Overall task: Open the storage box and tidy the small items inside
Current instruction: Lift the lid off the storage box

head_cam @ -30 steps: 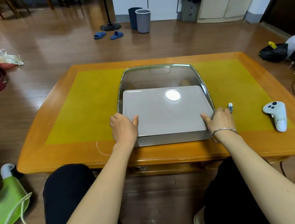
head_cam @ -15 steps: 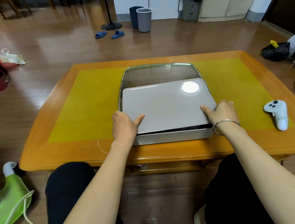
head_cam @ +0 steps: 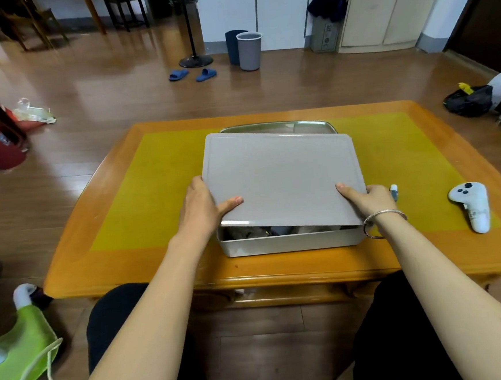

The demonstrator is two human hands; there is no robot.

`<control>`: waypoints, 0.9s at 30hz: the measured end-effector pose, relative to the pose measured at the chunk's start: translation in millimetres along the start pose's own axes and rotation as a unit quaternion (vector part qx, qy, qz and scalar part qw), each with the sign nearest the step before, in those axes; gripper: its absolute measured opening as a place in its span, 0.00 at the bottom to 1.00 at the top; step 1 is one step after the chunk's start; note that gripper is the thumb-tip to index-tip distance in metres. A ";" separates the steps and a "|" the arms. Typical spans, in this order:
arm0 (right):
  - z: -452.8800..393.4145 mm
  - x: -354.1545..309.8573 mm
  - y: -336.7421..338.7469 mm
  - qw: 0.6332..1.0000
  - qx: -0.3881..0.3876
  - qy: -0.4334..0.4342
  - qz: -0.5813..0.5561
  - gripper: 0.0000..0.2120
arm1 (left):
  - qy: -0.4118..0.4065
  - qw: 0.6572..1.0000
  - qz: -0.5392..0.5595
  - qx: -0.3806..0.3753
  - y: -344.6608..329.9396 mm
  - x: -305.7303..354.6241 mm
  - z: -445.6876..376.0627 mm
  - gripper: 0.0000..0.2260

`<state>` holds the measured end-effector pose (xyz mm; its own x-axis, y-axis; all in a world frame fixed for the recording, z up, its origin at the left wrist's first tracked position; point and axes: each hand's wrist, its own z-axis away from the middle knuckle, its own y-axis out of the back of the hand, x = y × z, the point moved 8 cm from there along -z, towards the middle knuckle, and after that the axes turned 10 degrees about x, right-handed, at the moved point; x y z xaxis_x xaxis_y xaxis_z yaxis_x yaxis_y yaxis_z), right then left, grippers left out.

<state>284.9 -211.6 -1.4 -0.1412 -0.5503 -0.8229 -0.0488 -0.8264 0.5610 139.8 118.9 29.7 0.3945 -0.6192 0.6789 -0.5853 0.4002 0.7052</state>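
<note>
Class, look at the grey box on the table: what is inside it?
Through the gap under the raised lid, the box shows only dim grey and dark shapes, too unclear to name. The lid covers the rest.

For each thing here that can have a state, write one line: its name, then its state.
lid: raised at the near edge, gripped by both hands
storage box: partly open
left hand: grips lid
right hand: grips lid
grey bin: upright, uncovered

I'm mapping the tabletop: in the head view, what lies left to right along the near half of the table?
Left hand → grey rectangular lid → right hand → small white-and-blue tube → white handheld controller.
</note>
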 end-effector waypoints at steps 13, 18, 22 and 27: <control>33.1 -114.2 44.1 0.923 0.105 0.214 -0.301 0.11 | -0.061 0.995 -0.076 0.006 18.9 39.4 -32.8 0.35; 60.5 -157.2 59.1 0.886 0.185 0.342 -0.254 0.10 | -0.089 0.994 0.041 0.040 51.7 72.9 -41.1 0.25; 79.4 -175.5 48.3 0.859 0.190 0.451 -0.150 0.11 | -0.032 0.976 0.212 0.025 73.9 88.2 -38.3 0.15; 110.1 -183.3 28.1 0.739 0.209 0.639 0.043 0.10 | 0.086 0.937 0.331 -0.073 77.9 83.5 -30.3 0.27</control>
<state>200.6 -120.8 175.1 0.8745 -0.4828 -0.0460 -0.4326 -0.8194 0.3762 148.6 118.9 147.5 0.0958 -0.0895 0.9914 -0.6439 0.7540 0.1303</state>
